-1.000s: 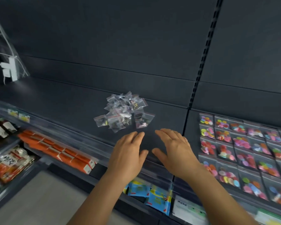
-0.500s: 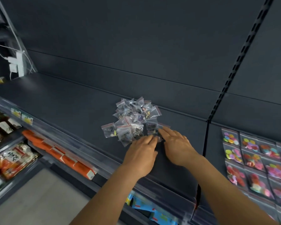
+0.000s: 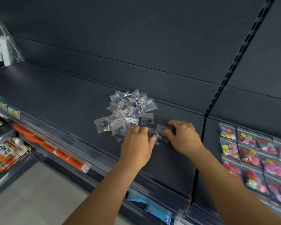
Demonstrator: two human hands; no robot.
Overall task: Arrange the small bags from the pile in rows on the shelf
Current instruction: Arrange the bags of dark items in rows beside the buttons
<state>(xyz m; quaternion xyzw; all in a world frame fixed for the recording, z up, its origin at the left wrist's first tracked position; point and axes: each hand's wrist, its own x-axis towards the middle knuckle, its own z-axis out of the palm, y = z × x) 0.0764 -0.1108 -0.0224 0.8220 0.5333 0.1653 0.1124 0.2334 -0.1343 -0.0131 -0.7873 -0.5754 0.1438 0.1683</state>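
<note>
A pile of small clear zip bags (image 3: 128, 111) with red seal lines lies in the middle of the dark shelf (image 3: 63, 98). My left hand (image 3: 136, 143) is at the pile's near right edge, its fingertips pinching a small bag (image 3: 152, 133). My right hand (image 3: 183, 137) is just right of it, fingers curled on another small bag (image 3: 162, 132) that lies on the shelf. Both bags sit a little apart from the pile.
To the right, past a slotted upright (image 3: 230, 62), bags of coloured discs (image 3: 253, 153) lie in rows. Orange packets (image 3: 52, 146) and snack bags (image 3: 5, 151) fill lower shelves at the left. A clear rail (image 3: 104, 161) runs along the shelf's front edge.
Both hands reached forward from the shelf's front edge to the pile. Each now has a small bag, drawn slightly right of the pile. The camera moved closer.
</note>
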